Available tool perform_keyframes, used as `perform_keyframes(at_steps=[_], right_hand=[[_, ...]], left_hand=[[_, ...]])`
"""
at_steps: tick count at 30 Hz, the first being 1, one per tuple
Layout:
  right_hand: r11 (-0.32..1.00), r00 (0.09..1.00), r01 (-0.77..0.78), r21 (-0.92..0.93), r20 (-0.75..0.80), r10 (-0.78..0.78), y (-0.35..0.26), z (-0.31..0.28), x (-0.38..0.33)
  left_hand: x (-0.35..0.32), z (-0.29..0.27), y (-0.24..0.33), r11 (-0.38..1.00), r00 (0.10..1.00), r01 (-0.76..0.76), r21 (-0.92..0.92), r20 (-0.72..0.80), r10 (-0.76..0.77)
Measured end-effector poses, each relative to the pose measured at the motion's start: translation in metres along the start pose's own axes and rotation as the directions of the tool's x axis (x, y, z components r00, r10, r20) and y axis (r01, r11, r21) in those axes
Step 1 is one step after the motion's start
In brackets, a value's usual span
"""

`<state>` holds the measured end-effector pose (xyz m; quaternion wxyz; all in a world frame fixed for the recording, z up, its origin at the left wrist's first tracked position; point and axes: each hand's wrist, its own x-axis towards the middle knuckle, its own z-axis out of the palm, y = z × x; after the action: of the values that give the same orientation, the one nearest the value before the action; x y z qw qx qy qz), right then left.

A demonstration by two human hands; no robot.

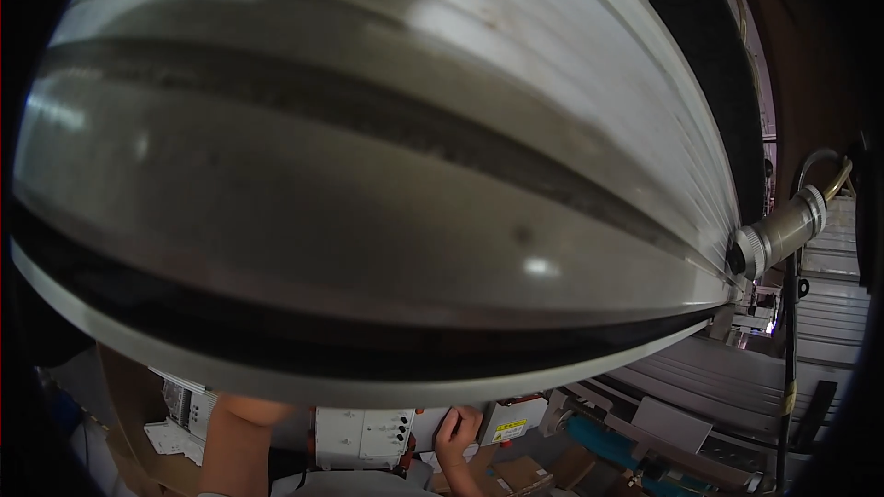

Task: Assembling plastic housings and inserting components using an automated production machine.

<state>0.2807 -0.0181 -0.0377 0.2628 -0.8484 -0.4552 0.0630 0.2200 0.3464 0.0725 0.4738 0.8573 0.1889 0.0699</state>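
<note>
A large pale grey ribbed panel (368,221) fills most of the view, very close, and its curved lower edge cuts across above my hands. My left forearm (235,446) comes up from the lower edge; the left hand passes behind the panel's rim, so its fingers are hidden. Right of it, my right hand (456,433) is closed, fingers curled in. Whatever it may hold cannot be made out. Between the two arms is a white box-shaped unit (359,437) with small black parts along its right side. Just right of my right hand sits a grey box (514,419) with a yellow label.
Cardboard boxes (522,474) lie below the grey box. A rail assembly with a blue part (589,437) runs to the lower right. A metal cylinder with a cable (783,235) juts out at right. White-grey units (189,410) and brown board stand at lower left.
</note>
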Motion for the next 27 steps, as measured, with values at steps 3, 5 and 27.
perform_keyframes(at_steps=[3, 5, 27], right_hand=[[1.0, 1.0, 0.006, 0.021, 0.007, -0.006, -0.006, 0.001, 0.003], [1.0, 1.0, 0.002, 0.017, 0.012, -0.002, -0.006, 0.001, 0.002], [1.0, 1.0, 0.011, 0.026, 0.005, -0.011, -0.004, 0.005, 0.003]], left_hand=[[-0.003, -0.004, -0.005, 1.0, 0.999, -0.003, 0.028, -0.034, 0.004], [-0.007, -0.002, -0.005, 0.999, 0.998, -0.011, 0.043, -0.055, 0.013], [-0.019, 0.021, -0.016, 0.969, 0.944, -0.145, 0.199, -0.267, 0.196]])
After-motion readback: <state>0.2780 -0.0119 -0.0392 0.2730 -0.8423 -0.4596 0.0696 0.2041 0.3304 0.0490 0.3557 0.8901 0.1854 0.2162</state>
